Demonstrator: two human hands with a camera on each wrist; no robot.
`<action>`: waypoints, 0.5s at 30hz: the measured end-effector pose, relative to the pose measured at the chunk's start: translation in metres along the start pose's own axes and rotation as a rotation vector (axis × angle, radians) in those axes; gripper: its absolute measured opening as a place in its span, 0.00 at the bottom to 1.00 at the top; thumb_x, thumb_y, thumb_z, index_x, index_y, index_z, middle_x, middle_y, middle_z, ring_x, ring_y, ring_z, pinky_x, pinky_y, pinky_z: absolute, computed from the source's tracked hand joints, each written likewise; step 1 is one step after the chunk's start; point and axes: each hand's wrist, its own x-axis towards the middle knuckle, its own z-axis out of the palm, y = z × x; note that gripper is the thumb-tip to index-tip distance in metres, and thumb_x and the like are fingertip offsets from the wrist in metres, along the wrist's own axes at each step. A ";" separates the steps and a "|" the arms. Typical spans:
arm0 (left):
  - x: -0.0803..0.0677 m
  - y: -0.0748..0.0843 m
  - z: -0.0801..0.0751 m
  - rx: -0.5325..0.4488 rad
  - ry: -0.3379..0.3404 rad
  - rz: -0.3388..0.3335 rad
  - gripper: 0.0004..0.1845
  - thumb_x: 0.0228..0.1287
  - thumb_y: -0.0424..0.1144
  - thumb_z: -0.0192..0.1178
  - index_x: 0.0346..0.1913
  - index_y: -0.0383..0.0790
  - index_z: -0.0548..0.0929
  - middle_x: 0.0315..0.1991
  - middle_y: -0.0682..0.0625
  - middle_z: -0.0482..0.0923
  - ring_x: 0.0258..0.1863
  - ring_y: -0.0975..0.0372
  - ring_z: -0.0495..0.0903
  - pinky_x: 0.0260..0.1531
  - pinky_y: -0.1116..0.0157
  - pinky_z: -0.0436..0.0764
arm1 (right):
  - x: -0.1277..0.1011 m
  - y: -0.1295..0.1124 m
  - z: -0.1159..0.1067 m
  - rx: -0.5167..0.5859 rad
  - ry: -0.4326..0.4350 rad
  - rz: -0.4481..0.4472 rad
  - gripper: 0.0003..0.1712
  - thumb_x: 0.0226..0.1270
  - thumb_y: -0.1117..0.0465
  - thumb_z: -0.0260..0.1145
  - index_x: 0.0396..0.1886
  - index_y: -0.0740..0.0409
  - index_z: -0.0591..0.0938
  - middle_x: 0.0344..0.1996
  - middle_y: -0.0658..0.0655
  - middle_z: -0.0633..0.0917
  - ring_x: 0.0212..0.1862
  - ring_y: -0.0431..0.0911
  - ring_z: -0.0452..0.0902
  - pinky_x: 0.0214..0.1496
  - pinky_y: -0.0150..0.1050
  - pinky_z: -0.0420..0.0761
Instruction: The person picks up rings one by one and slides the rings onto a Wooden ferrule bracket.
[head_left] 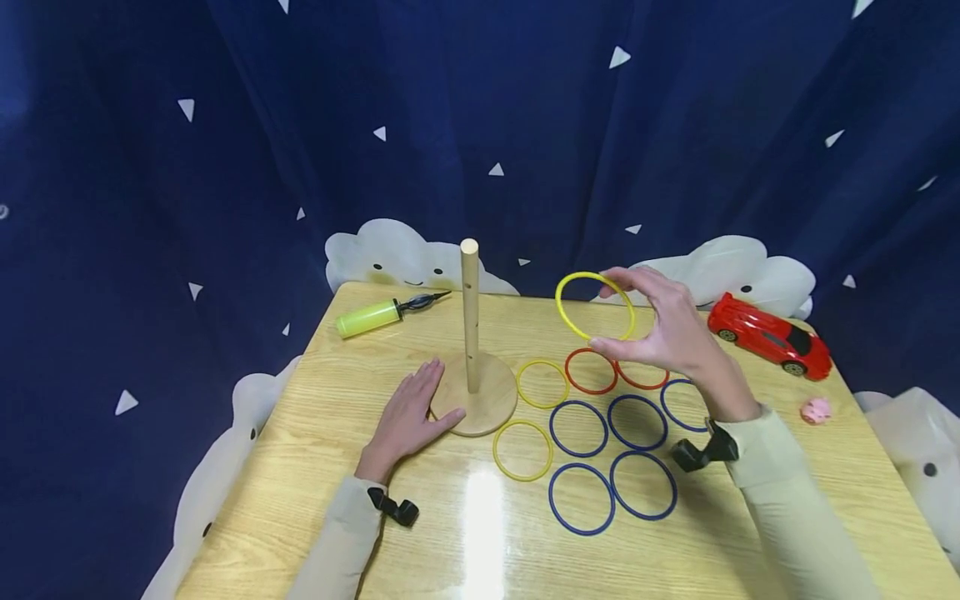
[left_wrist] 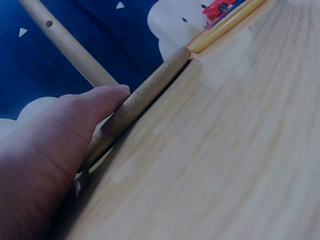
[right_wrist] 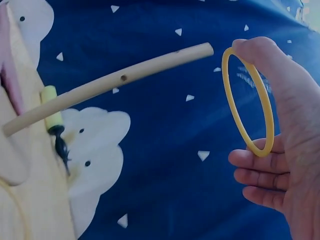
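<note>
My right hand (head_left: 667, 325) holds a yellow ring (head_left: 558, 298) in the air, right of the wooden peg (head_left: 470, 317). In the right wrist view the thumb pinches one edge of the ring (right_wrist: 269, 110) and the fingers curl at the opposite edge. The peg stands upright on a round wooden base (head_left: 491, 392). My left hand (head_left: 411, 417) lies at the base's left side with fingers extended. In the left wrist view its thumb (left_wrist: 107, 97) rests on the base's rim (left_wrist: 150, 90). No ring is around the peg.
Two yellow rings (head_left: 495, 450), two red rings (head_left: 567, 371) and several blue rings (head_left: 552, 429) lie flat right of the base. A green hand pump (head_left: 371, 319) lies at the back left. At the right are a red toy car (head_left: 768, 335) and a small pink toy (head_left: 816, 410).
</note>
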 end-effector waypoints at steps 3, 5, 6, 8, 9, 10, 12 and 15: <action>0.001 -0.002 0.001 0.011 0.009 0.009 0.54 0.69 0.74 0.53 0.84 0.41 0.54 0.85 0.48 0.50 0.84 0.54 0.49 0.83 0.51 0.49 | 0.023 -0.005 0.002 -0.002 -0.009 -0.028 0.45 0.42 0.48 0.85 0.61 0.62 0.83 0.43 0.53 0.89 0.50 0.50 0.81 0.57 0.26 0.75; 0.002 -0.003 0.001 0.015 0.011 0.008 0.54 0.69 0.74 0.52 0.85 0.41 0.53 0.85 0.49 0.49 0.84 0.54 0.49 0.83 0.52 0.49 | 0.037 -0.008 0.004 0.000 -0.012 -0.055 0.45 0.44 0.44 0.84 0.61 0.62 0.83 0.43 0.55 0.89 0.50 0.52 0.81 0.57 0.28 0.76; 0.002 -0.003 0.000 0.013 0.012 0.008 0.54 0.69 0.75 0.52 0.85 0.41 0.53 0.85 0.49 0.49 0.84 0.55 0.49 0.83 0.52 0.48 | 0.044 -0.010 0.005 0.000 -0.017 -0.064 0.45 0.44 0.43 0.84 0.61 0.62 0.83 0.44 0.55 0.89 0.50 0.53 0.81 0.57 0.29 0.76; 0.002 -0.004 0.000 0.020 0.004 0.005 0.55 0.68 0.76 0.52 0.85 0.42 0.52 0.85 0.49 0.48 0.84 0.55 0.48 0.83 0.53 0.48 | 0.057 -0.013 0.008 0.011 -0.024 -0.088 0.45 0.44 0.44 0.84 0.60 0.62 0.83 0.45 0.57 0.88 0.50 0.53 0.82 0.57 0.31 0.77; 0.002 -0.004 0.001 0.023 0.004 0.007 0.55 0.68 0.76 0.52 0.85 0.42 0.52 0.85 0.49 0.49 0.84 0.55 0.48 0.83 0.53 0.48 | 0.063 -0.015 0.010 0.012 -0.026 -0.100 0.45 0.44 0.44 0.84 0.60 0.62 0.83 0.45 0.57 0.88 0.50 0.52 0.82 0.57 0.32 0.77; 0.001 -0.004 0.002 0.029 0.000 0.006 0.55 0.68 0.76 0.51 0.85 0.42 0.52 0.85 0.50 0.48 0.84 0.56 0.48 0.83 0.53 0.48 | 0.068 -0.017 0.012 0.017 -0.028 -0.109 0.45 0.44 0.44 0.84 0.60 0.63 0.83 0.45 0.57 0.88 0.51 0.52 0.82 0.58 0.33 0.78; 0.000 -0.005 0.004 0.038 -0.004 0.006 0.56 0.67 0.77 0.50 0.85 0.43 0.51 0.85 0.50 0.47 0.84 0.57 0.48 0.83 0.54 0.48 | 0.078 -0.022 0.016 0.019 -0.031 -0.123 0.44 0.42 0.47 0.85 0.59 0.63 0.83 0.45 0.56 0.88 0.51 0.51 0.82 0.58 0.35 0.79; -0.001 -0.006 0.005 0.049 0.002 0.005 0.56 0.67 0.78 0.50 0.85 0.43 0.52 0.85 0.51 0.48 0.84 0.57 0.48 0.83 0.53 0.48 | 0.093 -0.030 0.022 0.018 -0.037 -0.149 0.44 0.42 0.45 0.85 0.58 0.63 0.83 0.44 0.54 0.87 0.51 0.51 0.82 0.57 0.39 0.80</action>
